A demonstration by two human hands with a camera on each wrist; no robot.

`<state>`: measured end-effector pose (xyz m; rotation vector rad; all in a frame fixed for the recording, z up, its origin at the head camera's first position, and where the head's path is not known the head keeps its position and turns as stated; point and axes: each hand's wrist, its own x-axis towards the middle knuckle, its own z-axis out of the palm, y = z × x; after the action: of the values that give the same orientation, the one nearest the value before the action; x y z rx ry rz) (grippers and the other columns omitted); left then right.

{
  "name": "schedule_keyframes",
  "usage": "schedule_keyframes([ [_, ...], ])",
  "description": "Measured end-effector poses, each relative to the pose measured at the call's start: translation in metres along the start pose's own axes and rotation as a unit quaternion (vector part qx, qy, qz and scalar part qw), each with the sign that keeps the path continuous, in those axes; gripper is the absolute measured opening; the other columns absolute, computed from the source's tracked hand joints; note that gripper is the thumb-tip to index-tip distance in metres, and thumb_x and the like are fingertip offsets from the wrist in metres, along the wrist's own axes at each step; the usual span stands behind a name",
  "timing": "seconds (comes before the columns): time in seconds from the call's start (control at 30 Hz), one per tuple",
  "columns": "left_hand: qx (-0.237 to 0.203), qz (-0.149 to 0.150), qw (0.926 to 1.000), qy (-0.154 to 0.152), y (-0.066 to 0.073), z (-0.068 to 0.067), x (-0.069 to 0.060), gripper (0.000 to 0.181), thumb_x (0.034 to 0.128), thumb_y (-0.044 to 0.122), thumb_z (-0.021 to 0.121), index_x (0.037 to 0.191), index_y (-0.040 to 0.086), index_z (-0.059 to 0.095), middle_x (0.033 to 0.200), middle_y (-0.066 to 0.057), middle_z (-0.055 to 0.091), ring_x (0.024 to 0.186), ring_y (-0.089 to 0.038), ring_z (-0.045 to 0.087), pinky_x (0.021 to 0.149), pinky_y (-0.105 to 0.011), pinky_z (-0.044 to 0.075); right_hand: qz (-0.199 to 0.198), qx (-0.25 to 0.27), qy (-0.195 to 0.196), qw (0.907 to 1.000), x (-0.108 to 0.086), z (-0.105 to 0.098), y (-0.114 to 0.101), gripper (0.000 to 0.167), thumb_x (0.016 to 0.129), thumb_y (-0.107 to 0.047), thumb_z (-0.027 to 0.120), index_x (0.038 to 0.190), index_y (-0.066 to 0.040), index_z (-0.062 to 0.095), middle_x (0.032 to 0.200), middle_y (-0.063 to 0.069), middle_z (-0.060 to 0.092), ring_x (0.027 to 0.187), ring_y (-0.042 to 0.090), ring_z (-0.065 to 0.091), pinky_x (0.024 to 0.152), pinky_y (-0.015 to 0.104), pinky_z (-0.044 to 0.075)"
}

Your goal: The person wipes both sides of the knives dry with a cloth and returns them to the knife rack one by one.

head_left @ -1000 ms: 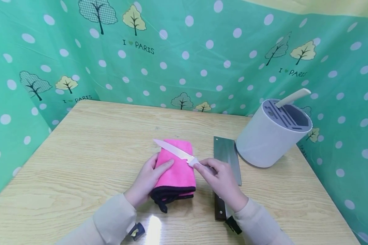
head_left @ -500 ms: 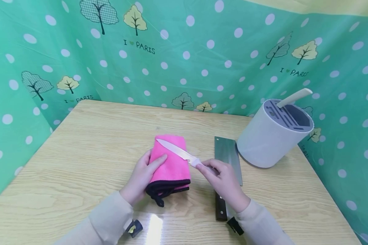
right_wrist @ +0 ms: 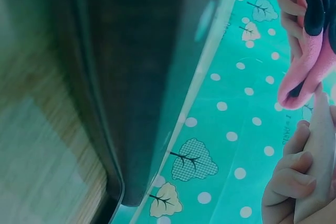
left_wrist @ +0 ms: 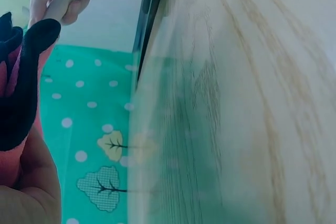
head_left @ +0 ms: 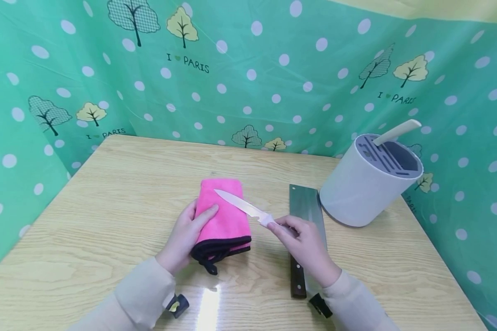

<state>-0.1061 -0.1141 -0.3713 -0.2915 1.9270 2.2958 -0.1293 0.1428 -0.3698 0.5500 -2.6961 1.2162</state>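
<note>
My left hand (head_left: 186, 236) grips a folded pink cloth (head_left: 225, 220) with black edging, its thumb on top and its other fingers underneath. The right hand (head_left: 304, 241) holds a kitchen knife (head_left: 236, 201) by its pale handle, the blade pointing up and left across the cloth's face. In the right wrist view the fingers curl round the knife handle (right_wrist: 317, 156), near the cloth's folded edge. Beneath the right forearm a cleaver (head_left: 308, 207) lies on the table, its dark handle (head_left: 298, 280) toward me and partly covered by the hand.
A white cylindrical knife block (head_left: 364, 184) stands at the table's right, close to the cleaver's blade. One pale-handled tool (head_left: 397, 132) sticks out of its top. A green dotted curtain (head_left: 248, 82) hangs behind the wooden table (head_left: 120, 193).
The left hand has drawn the cloth left and slightly away from me, under the blade. The knife's tip now lies farther inside the cloth's outline; the right hand has hardly moved.
</note>
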Motion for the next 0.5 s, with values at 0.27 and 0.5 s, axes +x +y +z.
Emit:
schedule_keyframes([
  [0.27, 0.018, -0.006, 0.9998, -0.009, -0.0032, 0.0049, -0.0009, 0.052, 0.0973, 0.034, 0.062, 0.142, 0.015, 0.044, 0.115, -0.005, 0.067, 0.094, -0.011, 0.068, 0.087, -0.027, 0.055, -0.002, -0.005, -0.002, 1.0, 0.0013, 0.0014, -0.0001, 0.015, 0.09, -0.032, 0.073, 0.09, -0.017, 0.076, 0.069, -0.008, 0.059, 0.057, 0.006, 0.044, 0.05, 0.022, 0.04],
  [0.5, 0.015, 0.002, 0.9996, -0.025, -0.0085, 0.0096, -0.0018, 0.052, 0.097, 0.032, 0.062, 0.143, 0.014, 0.044, 0.111, -0.007, 0.068, 0.092, -0.013, 0.068, 0.086, -0.028, 0.055, 0.011, 0.0, -0.012, 0.9999, 0.0025, 0.0022, -0.0019, 0.017, 0.09, -0.034, 0.072, 0.093, -0.017, 0.076, 0.069, -0.008, 0.058, 0.06, 0.007, 0.045, 0.052, 0.022, 0.04],
])
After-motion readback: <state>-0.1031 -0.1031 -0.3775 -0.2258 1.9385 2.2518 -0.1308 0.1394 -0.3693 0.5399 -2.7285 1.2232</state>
